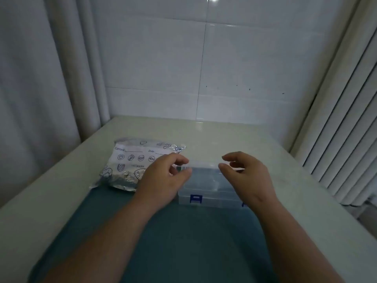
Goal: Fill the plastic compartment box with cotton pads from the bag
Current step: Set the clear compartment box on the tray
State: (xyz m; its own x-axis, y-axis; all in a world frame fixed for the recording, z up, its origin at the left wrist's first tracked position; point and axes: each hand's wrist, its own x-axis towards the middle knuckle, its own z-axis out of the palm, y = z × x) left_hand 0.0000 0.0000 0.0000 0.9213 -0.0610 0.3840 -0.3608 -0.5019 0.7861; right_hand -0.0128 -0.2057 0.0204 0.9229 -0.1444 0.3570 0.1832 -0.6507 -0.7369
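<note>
A clear plastic compartment box (206,186) with blue latches (195,198) lies on a teal mat in the middle of the table. My left hand (163,178) pinches the box's far left corner between thumb and fingers. At the far right edge, my right hand (246,174) has its thumb and forefinger curled round the translucent rim. Whether the lid is lifted is unclear. A silvery zip bag (130,162) printed with blue food icons lies just left of the box, partly behind my left hand. No loose cotton pads show.
The teal mat (183,242) covers the near part of the pale table (285,170). A white tiled wall stands behind, grey curtains (40,78) hang at the left, and a ribbed white panel (346,129) stands at the right.
</note>
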